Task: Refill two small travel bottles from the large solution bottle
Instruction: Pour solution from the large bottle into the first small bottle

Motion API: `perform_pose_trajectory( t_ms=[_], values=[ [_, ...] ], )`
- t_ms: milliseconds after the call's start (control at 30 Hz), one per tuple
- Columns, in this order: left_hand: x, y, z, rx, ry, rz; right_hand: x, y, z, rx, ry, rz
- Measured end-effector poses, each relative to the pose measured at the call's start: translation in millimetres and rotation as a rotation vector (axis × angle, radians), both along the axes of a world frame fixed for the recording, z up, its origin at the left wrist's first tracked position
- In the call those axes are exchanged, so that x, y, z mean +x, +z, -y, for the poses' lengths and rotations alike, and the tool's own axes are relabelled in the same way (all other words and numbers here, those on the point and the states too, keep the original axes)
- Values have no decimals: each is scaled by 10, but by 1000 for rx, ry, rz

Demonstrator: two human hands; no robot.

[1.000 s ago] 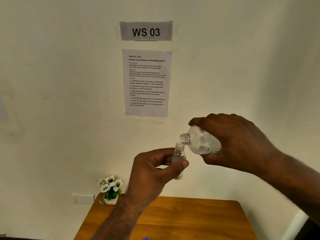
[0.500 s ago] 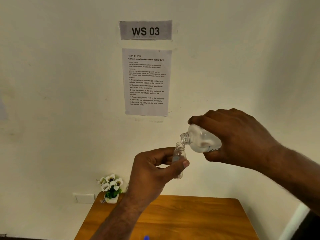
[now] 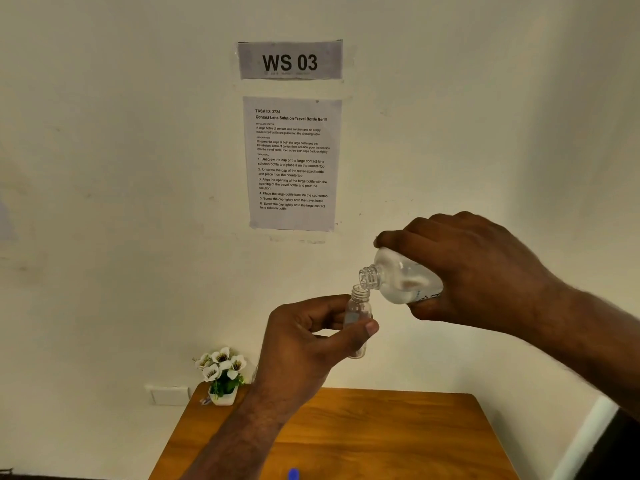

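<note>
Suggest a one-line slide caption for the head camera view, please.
Right hand tips the uncapped large bottle over the small travel bottle held upright in the left hand.

Two bare forearms, no sleeves visible

Wall [image 3: 104,168] off-white, faint smudges. Sign [image 3: 290,59] pale grey, bold black "WS 03". Sheet [image 3: 292,163] pale lilac-white, small black print. Table [image 3: 381,434] warm orange-brown, wood grain. Flowers [image 3: 221,363] white, dark centres, green leaves; pot [image 3: 224,398] white. Socket [image 3: 169,395] white. Big bottle [image 3: 401,278] clear, whitish sheen. Small bottle [image 3: 358,311] clear, greyish label patch. Blue object [image 3: 293,474] at bottom edge.
</note>
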State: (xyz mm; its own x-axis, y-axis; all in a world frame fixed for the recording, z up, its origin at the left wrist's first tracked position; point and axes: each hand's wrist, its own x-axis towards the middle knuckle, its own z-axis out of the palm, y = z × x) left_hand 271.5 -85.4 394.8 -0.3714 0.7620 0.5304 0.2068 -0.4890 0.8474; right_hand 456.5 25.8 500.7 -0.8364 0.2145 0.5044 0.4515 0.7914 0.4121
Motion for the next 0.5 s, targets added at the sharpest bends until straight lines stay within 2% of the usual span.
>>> perform_pose_trajectory(
  t_ms=[500],
  values=[
    [-8, 0, 39, 16, -23, 17, -12, -6, 5, 19, 27, 2]
  ],
)
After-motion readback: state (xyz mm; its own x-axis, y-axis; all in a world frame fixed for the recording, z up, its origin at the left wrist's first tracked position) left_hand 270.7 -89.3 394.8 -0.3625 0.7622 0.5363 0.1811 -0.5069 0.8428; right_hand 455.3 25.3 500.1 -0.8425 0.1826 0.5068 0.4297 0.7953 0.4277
